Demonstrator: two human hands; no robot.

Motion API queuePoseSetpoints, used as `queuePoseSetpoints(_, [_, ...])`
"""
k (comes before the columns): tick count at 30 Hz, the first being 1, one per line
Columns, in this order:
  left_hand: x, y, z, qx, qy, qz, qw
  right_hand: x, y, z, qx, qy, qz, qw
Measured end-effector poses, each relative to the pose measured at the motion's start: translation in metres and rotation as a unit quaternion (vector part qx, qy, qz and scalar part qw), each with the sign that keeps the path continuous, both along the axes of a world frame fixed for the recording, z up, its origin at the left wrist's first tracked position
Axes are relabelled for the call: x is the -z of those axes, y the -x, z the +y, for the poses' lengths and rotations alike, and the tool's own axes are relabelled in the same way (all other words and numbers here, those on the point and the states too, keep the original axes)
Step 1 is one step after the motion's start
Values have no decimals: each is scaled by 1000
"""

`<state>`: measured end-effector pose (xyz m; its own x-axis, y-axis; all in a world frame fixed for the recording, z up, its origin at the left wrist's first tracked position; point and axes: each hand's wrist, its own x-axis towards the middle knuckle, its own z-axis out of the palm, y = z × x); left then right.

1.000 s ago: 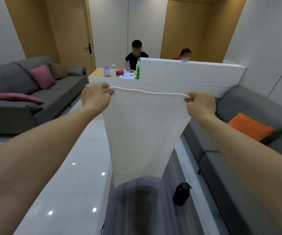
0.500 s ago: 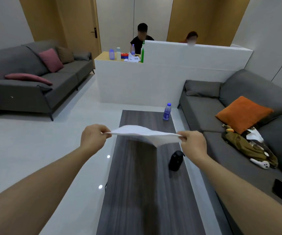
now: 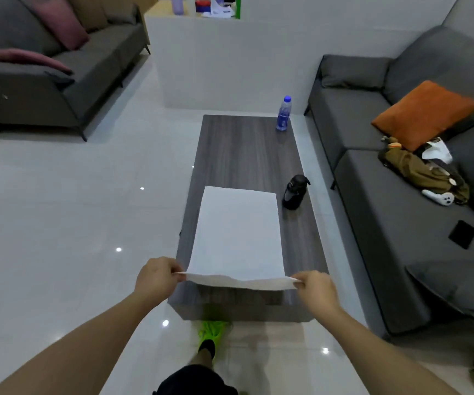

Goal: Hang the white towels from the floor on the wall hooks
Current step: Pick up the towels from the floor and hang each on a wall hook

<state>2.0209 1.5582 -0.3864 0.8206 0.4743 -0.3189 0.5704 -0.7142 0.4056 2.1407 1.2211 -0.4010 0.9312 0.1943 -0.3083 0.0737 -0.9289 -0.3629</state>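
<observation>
The long dark wood-grain low bench (image 3: 247,155) stands between two grey sofas on the glossy pale tiled floor (image 3: 67,223) and carries nearly everything in play. On its near half lies the white rectangular cloth towel (image 3: 237,232), spread flat along the bench's length, with only its near edge lifted off the wood. It is probably spread here to be squared or smoothed before it goes to a hook; no wall hooks are in view. A squat black lidded flask (image 3: 294,193) stands just beside the towel's far right corner, apart from it, and a clear plastic water bottle with a blue cap (image 3: 283,114) stands well apart at the far end.

Both forearms reach forward and down. The left hand (image 3: 156,280) pinches the near left corner, and the right hand (image 3: 315,289) pinches the near right corner. Both have curled fingers and keep the edge stretched taut between them, level over the bench's near end.
</observation>
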Motion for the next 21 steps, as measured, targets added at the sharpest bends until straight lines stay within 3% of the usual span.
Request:
queuePoseSetpoints(11, [36, -71, 28, 15, -5, 54, 998, 24, -64, 24, 34, 12, 74, 997])
queuePoseSetpoints(21, [60, -283, 110, 11, 6, 13, 1000, 48, -254, 111, 104, -8, 42, 994])
